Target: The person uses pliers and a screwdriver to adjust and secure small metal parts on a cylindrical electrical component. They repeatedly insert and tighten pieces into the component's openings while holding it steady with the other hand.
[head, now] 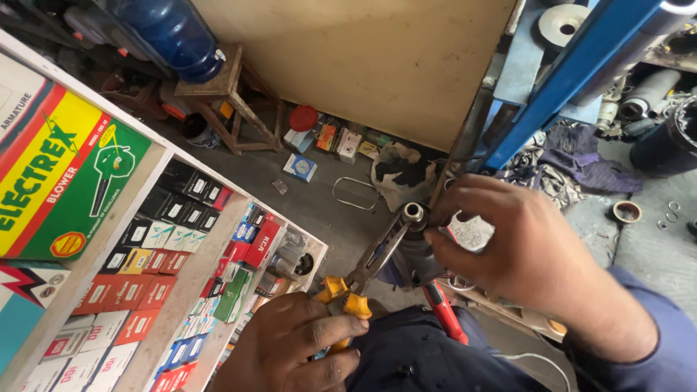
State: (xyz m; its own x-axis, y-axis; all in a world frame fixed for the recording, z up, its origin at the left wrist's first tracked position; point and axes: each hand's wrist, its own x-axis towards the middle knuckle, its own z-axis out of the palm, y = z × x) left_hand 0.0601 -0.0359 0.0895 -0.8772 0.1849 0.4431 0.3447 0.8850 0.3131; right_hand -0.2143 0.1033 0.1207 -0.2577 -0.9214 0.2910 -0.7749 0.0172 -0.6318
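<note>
The left hand (290,348), at six o'clock in the view, has its fingers (330,330) curled tight around the yellow grips of a pair of steel long-nose pliers (367,265). The pliers slant up toward one o'clock, and their tips meet the shiny shaft end of a dark cylindrical metal motor part (412,239) near the centre of the view. The right hand (523,247) comes in from four o'clock and lies over the right side of that part, fingers (454,239) bent and close together, their tips touching its body; whether they clamp it firmly cannot be told. A red-handled tool (444,313) lies just below the part, across the person's dark blue lap. At nine o'clock stands a white shelf (192,279) packed with small red, black and white cartons. At eleven o'clock a blue plastic water bottle (178,33) rests on a low wooden stool (225,91).
</note>
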